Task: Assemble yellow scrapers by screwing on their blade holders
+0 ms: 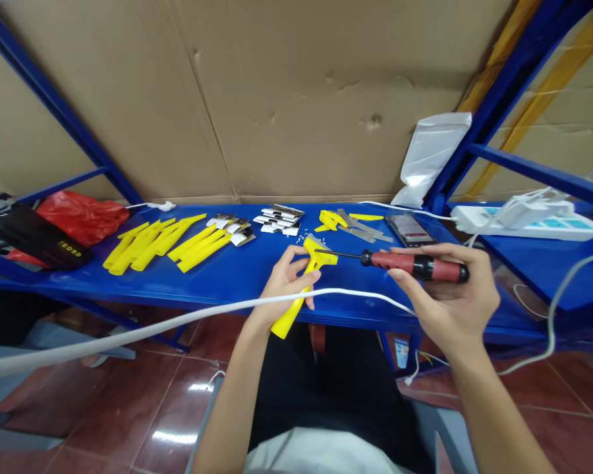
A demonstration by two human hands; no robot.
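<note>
My left hand [280, 282] is closed around a yellow scraper [291, 313], whose head points away from me and whose handle hangs toward my lap. A grey metal blade shows at the head's far edge. In my right hand [457, 309] lies a screwdriver [400, 262] with a red and black handle, its fingers wrapped round the grip. The dark shaft points left, and its tip meets the scraper's head. Just beyond the head, several small screws [301, 237] are scattered on the blue table [237, 283].
Yellow handles [148, 247], scrapers with white-and-black cards [205, 247], and a pile of cards [279, 219] lie left. Loose blades [363, 227], yellow heads [332, 219] and a phone [409, 230] lie behind, with a power strip [528, 222] right. A white cable [178, 319] crosses in front.
</note>
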